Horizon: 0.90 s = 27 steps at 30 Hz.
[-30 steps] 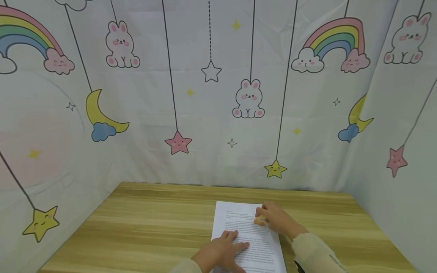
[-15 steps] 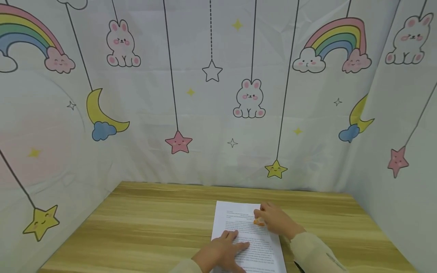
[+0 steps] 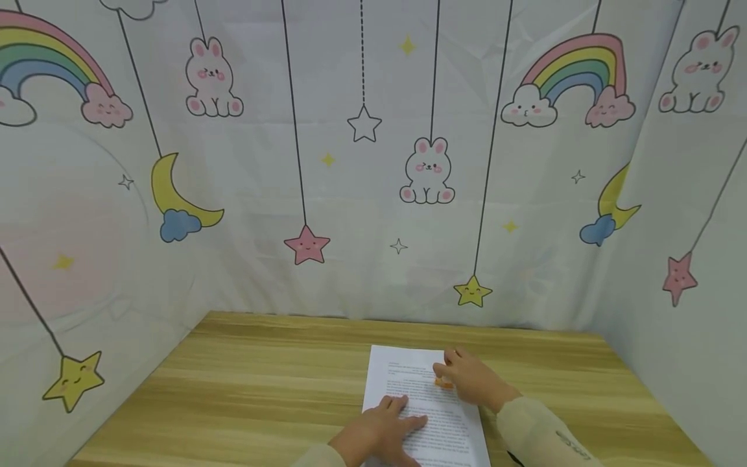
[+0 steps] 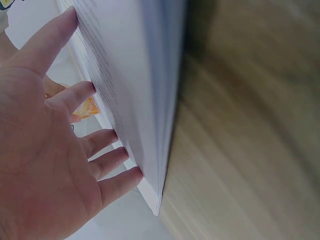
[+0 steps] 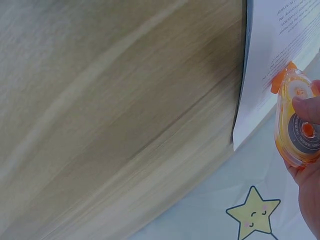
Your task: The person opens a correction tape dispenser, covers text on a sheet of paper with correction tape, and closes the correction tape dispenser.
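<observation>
A stack of printed sheets [image 3: 438, 436] lies on the wooden table, its layered edge showing in the left wrist view. My left hand [image 3: 379, 433] rests on the top sheet with fingers spread, fingertips [image 4: 120, 155] touching the paper. Near the sheet's far right part, my right hand [image 3: 475, 381] holds an orange, see-through correction tape [image 5: 299, 127] between thumb and fingers. Its orange tip [image 5: 283, 77] is at the printed text, seemingly touching it. From the head view, the fingers cover most of the correction tape.
Wood-grain table [image 3: 262, 383] surrounds the paper. A white cloth backdrop [image 3: 350, 194] printed with rabbits, stars and rainbows closes off the back and both sides. A small dark thing [image 3: 513, 459] shows under the right sleeve; I cannot tell what it is.
My right hand has shifted slightly left and toward me along the text, the correction tape with it. My left hand has stayed in place on the paper.
</observation>
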Available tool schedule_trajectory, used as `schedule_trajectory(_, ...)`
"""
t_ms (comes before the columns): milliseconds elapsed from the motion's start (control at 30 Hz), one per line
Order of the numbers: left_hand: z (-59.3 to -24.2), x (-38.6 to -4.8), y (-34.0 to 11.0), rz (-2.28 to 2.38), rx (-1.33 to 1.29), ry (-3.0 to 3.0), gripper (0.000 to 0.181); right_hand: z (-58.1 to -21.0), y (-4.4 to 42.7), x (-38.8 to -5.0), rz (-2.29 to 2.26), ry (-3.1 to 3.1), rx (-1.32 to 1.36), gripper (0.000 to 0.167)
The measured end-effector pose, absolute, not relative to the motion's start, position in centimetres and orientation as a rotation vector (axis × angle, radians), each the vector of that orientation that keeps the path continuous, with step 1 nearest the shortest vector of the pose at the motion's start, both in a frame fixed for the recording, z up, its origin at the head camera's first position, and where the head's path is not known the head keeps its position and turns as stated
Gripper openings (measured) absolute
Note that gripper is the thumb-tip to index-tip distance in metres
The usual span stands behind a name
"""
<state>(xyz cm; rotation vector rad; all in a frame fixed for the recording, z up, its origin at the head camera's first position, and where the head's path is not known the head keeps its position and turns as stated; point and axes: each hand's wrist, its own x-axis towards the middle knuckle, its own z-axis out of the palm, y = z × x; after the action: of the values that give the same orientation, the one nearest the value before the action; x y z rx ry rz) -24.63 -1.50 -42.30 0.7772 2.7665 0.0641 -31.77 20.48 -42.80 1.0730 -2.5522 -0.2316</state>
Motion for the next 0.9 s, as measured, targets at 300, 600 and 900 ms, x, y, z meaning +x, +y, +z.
schedule_trajectory(300, -42.27, -24.61, -1.49, 0.074, 0.774, 2.773, 0.070, -42.50, 20.28, -31.54, -0.296, -2.558, 1.059, 0.024)
schedule_trajectory(600, -42.49, -24.74, -1.45, 0.083, 0.775, 2.773, 0.070, -42.37, 20.19, -31.44, -0.313, -2.574, 1.048, 0.021)
schedule_trajectory(900, -42.56, -24.79, -1.43, 0.069, 0.777, 2.781, 0.070, -42.02, 20.17, -31.19, -0.309, -2.592, 1.037, 0.022)
